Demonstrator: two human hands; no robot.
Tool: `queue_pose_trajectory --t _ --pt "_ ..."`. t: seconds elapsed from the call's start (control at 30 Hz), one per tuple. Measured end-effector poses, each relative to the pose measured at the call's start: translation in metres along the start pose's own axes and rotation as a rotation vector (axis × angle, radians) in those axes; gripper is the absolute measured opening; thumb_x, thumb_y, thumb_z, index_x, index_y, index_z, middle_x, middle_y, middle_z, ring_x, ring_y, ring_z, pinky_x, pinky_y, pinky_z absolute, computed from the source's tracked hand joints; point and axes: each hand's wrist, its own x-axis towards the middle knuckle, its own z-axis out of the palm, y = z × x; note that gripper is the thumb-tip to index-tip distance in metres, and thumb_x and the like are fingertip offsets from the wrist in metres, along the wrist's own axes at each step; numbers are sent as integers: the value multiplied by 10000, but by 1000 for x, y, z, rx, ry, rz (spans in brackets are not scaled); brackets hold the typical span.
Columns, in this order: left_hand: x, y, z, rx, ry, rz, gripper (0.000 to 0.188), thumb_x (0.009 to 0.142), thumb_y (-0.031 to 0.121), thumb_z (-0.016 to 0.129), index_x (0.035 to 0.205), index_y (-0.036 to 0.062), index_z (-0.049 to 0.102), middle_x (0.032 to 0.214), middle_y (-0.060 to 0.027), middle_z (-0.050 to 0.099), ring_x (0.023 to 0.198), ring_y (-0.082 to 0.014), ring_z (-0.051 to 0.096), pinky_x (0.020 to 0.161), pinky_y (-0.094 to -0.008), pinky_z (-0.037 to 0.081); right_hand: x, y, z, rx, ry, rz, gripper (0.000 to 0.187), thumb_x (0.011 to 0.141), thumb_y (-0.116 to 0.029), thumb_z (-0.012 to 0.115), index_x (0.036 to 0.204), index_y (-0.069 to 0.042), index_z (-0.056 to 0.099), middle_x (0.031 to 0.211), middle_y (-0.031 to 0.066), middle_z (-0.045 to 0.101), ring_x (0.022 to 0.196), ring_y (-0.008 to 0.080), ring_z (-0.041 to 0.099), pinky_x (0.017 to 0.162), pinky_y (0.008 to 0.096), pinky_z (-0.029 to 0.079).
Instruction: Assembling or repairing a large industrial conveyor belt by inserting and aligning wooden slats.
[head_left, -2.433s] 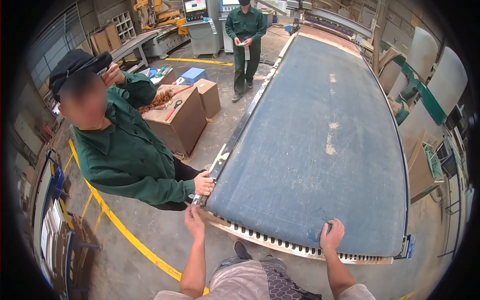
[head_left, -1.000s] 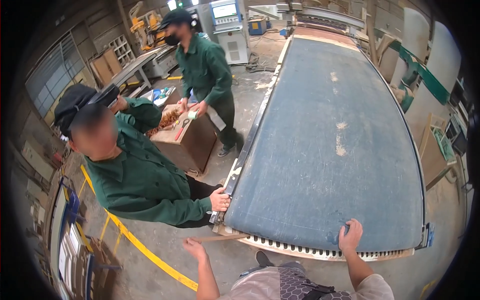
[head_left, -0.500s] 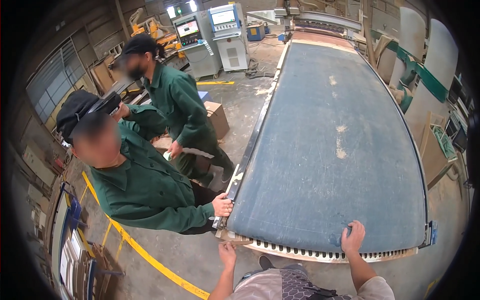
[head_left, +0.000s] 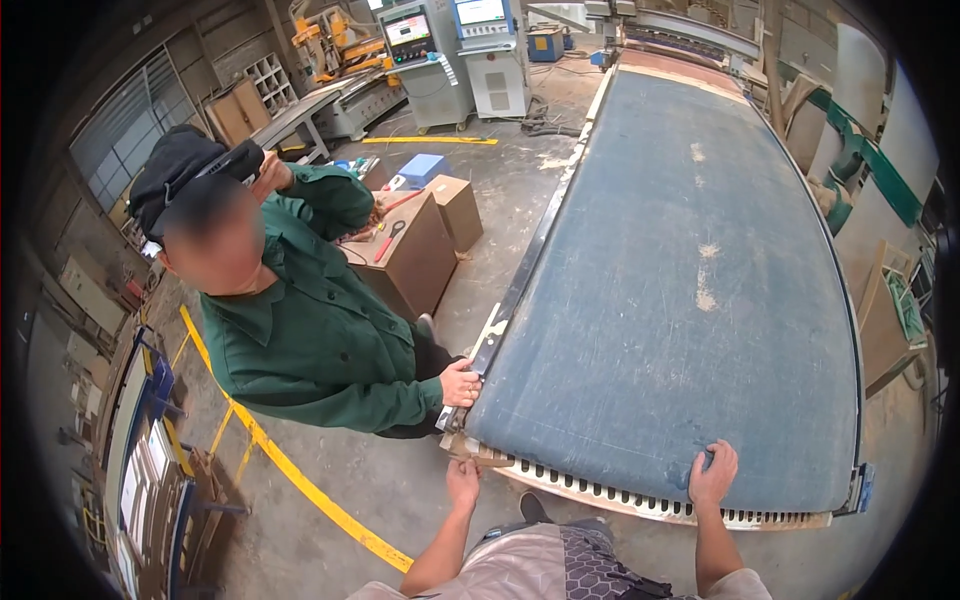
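In front of me lies a wide dark blue-grey conveyor belt (head_left: 640,320), scuffed and dusted with pale sawdust along its middle. My right hand (head_left: 713,473) rests on the belt near its front edge, fingers loosely bent and thumb apart, holding nothing. My left hand (head_left: 462,483) is at the belt's front left corner. Its fingers are closed on the near edge of a flat brown strip (head_left: 488,457), though the fingertips are partly hidden. A slotted pale rail (head_left: 600,492) runs below the belt's front edge.
At the left a co-worker (head_left: 310,340) in a green jacket grips the machine's side rail and touches a head-worn device. Brown boxes (head_left: 410,250) with tools stand behind. Control cabinets (head_left: 425,70) are farther back. A yellow floor line (head_left: 290,468) curves at lower left.
My view has shifted, so the scene sits lower and farther right. A second co-worker beside the boxes is out of view now. Both my hands keep their places on the machine.
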Motion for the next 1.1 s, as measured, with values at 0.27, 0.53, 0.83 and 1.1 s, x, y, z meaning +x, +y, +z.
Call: queue_pose_trajectory --t 0.27,0.53,0.83,1.1 --pt "3 8 -8 4 -58 -66 131 962 97 613 1023 -15 584 790 -70 666 672 -132 628 612 -282 529 -9 3 5 6 81 31 242 846 -121 678 1056 -38 589 1246 177 609 1188 384 533 1035 483 403" --pt "14 10 -5 26 -23 11 138 967 111 625 1014 -17 613 753 -49 653 642 -103 593 571 -260 456 -1 5 5 43 56 53 221 851 -124 671 1043 -41 600 1249 176 615 1197 388 532 1047 490 398" --pt "10 29 8 -140 117 -65 175 996 158 648 1004 -14 619 733 -6 621 605 -72 534 533 -238 405 -4 5 8 15 50 50 222 846 -132 668 1039 -48 596 1264 182 603 1220 387 516 1059 490 387" --pt "24 6 1 -158 213 -47 224 1008 202 638 964 -18 638 751 -30 633 627 -85 558 559 -260 435 -9 13 13 -13 50 19 244 848 -146 653 1050 -32 578 1246 202 592 1200 400 516 1049 490 385"
